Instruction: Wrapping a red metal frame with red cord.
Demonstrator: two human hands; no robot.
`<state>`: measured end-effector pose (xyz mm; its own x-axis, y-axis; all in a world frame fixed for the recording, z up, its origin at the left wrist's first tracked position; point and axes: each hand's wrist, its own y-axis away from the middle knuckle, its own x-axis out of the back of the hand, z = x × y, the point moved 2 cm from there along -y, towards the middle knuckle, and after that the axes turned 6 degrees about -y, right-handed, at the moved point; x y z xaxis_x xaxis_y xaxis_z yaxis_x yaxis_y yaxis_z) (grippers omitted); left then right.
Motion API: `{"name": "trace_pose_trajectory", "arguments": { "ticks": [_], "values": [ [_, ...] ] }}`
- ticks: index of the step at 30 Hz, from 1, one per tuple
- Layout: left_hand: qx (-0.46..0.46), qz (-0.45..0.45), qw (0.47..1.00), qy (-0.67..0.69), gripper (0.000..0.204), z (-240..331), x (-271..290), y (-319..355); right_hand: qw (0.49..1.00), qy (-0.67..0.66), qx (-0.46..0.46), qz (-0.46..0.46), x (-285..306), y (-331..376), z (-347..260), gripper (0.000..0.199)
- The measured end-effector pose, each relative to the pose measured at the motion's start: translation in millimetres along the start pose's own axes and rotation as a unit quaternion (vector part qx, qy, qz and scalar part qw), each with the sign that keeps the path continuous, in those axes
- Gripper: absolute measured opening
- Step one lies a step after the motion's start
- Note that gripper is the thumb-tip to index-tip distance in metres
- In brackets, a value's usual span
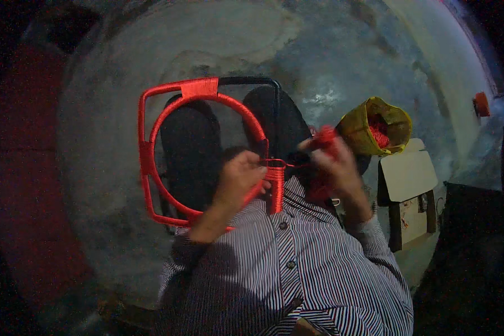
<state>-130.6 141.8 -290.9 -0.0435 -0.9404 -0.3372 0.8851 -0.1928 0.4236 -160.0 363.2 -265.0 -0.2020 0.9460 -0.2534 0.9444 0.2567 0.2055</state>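
Note:
Across my thighs lies a frame (200, 88), squarish with a ring (161, 117) inside it, mostly wound in bright red cord. Its upper right corner and right side show bare black. My left hand (241, 176) is closed on the ring's lower right part, beside a wound band joining ring and outer frame. My right hand (339, 168), blurred by motion, grips a bundle of red cord (326, 139) to the right of the frame. From that hand a thin red strand (285, 163) runs left to the band, forming a small loop there.
A yellow bucket-like container (369, 131) with red cord inside stands right of my knee. Beside it is an open pale box (411, 173) with its flap raised. The grey floor (229, 39) spreads ahead; a pale wall (431, 33) rises at right.

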Motion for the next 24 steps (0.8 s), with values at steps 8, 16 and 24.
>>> {"name": "trace_pose_trajectory", "arguments": {
  "ticks": [8, 16, 24],
  "values": [
    [0.015, 0.010, 1.000, -0.024, 0.018, -2, 4, -1, 0.993, 0.020, -0.027, -0.112, -21, -7, 1, 0.044],
    [0.042, -0.005, 0.987, 0.154, 0.025, 3, 14, -2, 0.943, -0.151, 0.029, 0.294, 111, 9, -74, 0.019],
    [0.065, -0.025, 0.981, 0.180, 0.032, 7, 13, -6, 0.872, -0.298, 0.268, 0.281, 259, 38, -44, 0.015]
  ]
}}
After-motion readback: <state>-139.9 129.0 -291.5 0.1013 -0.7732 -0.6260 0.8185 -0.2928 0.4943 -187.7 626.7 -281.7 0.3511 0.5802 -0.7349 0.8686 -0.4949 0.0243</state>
